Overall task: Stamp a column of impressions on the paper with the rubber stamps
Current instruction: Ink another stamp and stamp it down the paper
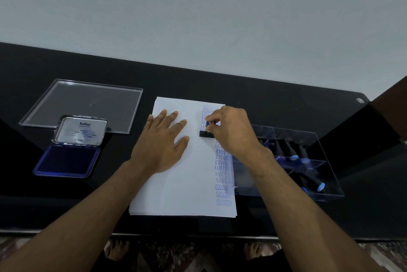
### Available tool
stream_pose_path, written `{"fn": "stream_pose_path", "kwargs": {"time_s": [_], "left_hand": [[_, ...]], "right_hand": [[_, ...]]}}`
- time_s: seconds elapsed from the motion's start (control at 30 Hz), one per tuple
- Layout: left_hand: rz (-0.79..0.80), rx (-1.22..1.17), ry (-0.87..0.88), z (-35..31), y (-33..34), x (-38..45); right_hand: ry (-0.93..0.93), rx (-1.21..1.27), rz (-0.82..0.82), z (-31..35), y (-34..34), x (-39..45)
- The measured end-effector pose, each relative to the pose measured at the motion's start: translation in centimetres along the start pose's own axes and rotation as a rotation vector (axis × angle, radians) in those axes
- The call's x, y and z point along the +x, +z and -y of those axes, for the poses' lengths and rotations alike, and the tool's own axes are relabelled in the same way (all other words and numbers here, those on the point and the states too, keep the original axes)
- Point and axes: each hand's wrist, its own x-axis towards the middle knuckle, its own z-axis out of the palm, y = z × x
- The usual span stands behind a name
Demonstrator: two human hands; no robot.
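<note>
Paper (176, 183) lies in a small stack near the front edge of the black desk (264, 95), roughly midway along it. A column of blue impressions (221, 168) runs down its right side, with words such as SAMPLE, FRAGILE and AMENDED readable, some overlapping.

The left hand (161, 141) lies flat on the sheet's upper left part, fingers straight and spread, pressing the paper down. The right hand (229, 130) pinches a stamp (206, 133) by its blue handle, fingers curled round it; the stamp's black base sits on the paper within the column, near the sheet's top right. Whether the base is pressed fully down cannot be told.

An open ink pad (66, 159) sits toward the left front of the desk, its blue pad facing up and its metal lid raised, printed Artline. Behind it, touching or just beside the lid, lies a clear plastic lid (88, 104). Just beside the paper's right edge stands a clear box (308, 161) with compartments holding more stamps (295, 153) with dark shafts and blue ends.
</note>
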Motion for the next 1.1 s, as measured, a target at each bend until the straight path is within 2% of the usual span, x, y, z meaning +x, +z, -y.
{"fn": "stream_pose_path", "kwargs": {"time_s": [0.9, 1.0, 1.1], "left_hand": [[0.01, -0.005, -0.003, 0.0, 0.0, 0.0], [0.012, -0.005, -0.002, 0.0, 0.0, 0.0], [0.004, 0.0, 0.0, 0.1, 0.0, 0.0]], "right_hand": [[0.016, 0.104, -0.008, -0.1, -0.1, -0.1], [0.001, 0.142, -0.065, -0.5, -0.4, -0.5], [0.023, 0.275, -0.233, -1.2, -0.7, -1.0]]}}
